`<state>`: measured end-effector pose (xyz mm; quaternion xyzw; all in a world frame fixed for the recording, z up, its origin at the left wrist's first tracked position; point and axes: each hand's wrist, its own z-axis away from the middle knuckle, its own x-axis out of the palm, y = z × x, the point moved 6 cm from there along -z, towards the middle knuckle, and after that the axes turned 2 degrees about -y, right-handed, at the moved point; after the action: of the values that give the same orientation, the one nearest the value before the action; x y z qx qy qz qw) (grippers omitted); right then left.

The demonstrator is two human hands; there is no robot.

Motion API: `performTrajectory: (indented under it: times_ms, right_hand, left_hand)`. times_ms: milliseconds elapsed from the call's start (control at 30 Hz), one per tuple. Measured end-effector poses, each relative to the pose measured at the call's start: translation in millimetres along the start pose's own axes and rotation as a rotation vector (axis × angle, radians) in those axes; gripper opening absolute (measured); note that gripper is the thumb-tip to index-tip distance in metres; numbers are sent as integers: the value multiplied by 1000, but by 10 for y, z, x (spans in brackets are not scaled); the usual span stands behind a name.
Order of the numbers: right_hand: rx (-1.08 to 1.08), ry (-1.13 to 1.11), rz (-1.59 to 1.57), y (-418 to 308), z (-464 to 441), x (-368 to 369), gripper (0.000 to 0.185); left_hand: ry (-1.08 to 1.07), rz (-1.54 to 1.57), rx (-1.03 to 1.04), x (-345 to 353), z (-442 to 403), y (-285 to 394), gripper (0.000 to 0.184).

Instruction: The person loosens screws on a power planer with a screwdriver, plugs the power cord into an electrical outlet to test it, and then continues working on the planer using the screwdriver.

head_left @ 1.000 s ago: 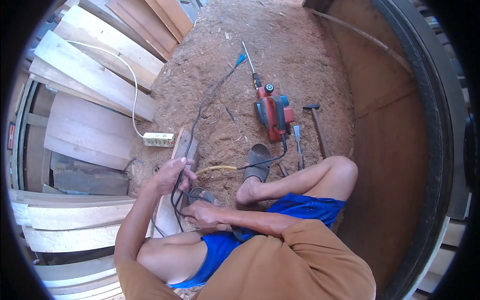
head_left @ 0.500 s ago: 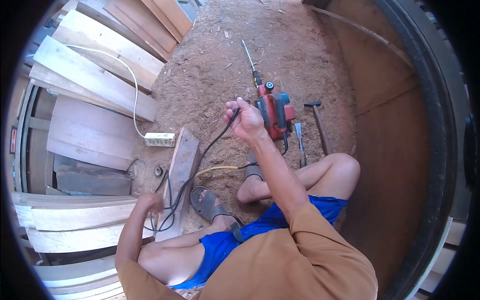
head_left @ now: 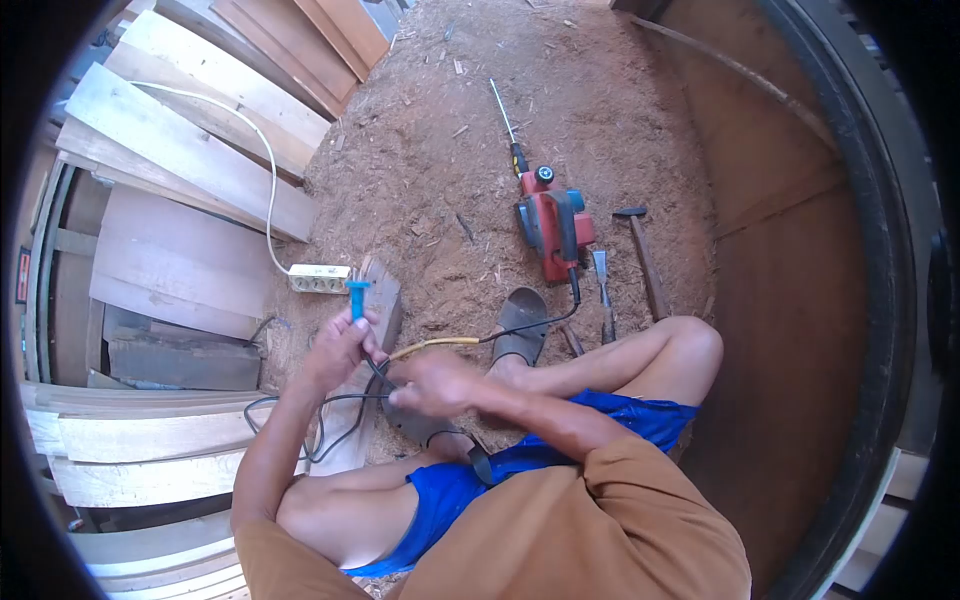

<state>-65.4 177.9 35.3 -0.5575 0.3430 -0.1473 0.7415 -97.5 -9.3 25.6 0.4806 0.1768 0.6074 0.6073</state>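
Observation:
My left hand (head_left: 340,352) is closed around a blue power plug (head_left: 357,300), its prongs pointing away from me toward the power strip (head_left: 318,278). A black power cord (head_left: 345,398) trails below the plug in loose loops over a wooden beam. Blurred by motion, my right hand (head_left: 437,383) is closed on the cord just right of my left hand. The cord, with a yellow-wrapped section (head_left: 435,342), leads to a red electric planer (head_left: 553,230) on the ground.
A screwdriver (head_left: 519,158) touches the planer's far end. A chisel (head_left: 602,290) and a hammer (head_left: 645,255) lie right of it. Boards (head_left: 180,140) are stacked on the left, and a wooden beam (head_left: 378,300) lies beside my foot. A brown panel (head_left: 780,330) stands on the right.
My right hand has come down from near the planer to the cord beside my left hand. My left hand has moved up and forward, and the blue plug now shows in it.

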Motion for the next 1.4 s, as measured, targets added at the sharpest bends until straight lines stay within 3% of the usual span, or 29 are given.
performTrajectory:
  times_ms: [33, 133, 200, 233, 267, 300, 367, 467, 567, 600, 767, 833, 867, 967, 1400]
  right_hand:
    - [26, 47, -8, 34, 37, -318, 33]
    - [36, 998, 423, 711, 389, -1699, 39]
    - [335, 967, 634, 842, 616, -2423, 47]
    - [419, 1025, 691, 1492, 645, -2547, 48]
    - [527, 813, 572, 1687, 585, -2677, 51]
    - [537, 807, 524, 1930, 571, -2704, 50]
    - [531, 793, 427, 2509, 374, -2658, 50]
    - [321, 790, -134, 2468, 317, -2628, 48]
    - [469, 799, -269, 2455, 346, -2647, 47]
    - [362, 853, -299, 2377, 283, -2630, 40]
    - [325, 802, -753, 2088, 351, -2515, 28]
    - [243, 830, -967, 1933, 296, -2516, 36]
    - [257, 851, -1027, 1981, 274, -2510, 51]
    - [329, 802, -1250, 2058, 273, -2404, 52]
    - [17, 787, -1342, 1726, 178, -2374, 43]
  left_hand:
    - [-3, 11, 27, -71, -13, 99, 29]
    - [58, 61, 68, -173, 52, 269, 21]
    - [106, 75, 70, -261, 56, 256, 20]
    - [113, 51, 51, -296, 45, 205, 20]
    - [120, 30, 21, -318, 55, 121, 21]
    - [130, 9, -6, -338, 69, 39, 21]
    - [150, -85, -80, -379, 99, -98, 22]
    - [160, -172, -125, -390, 201, -145, 21]
    - [176, -167, -128, -413, 270, -155, 20]
    - [193, -152, -126, -448, 301, -155, 19]
    - [213, -185, -158, -622, 355, -227, 19]
    - [211, -183, -162, -618, 319, -208, 19]
    - [205, -199, -167, -612, 315, -213, 20]
    - [179, -214, -174, -591, 291, -230, 23]
    - [143, -255, -185, -652, 351, -300, 30]
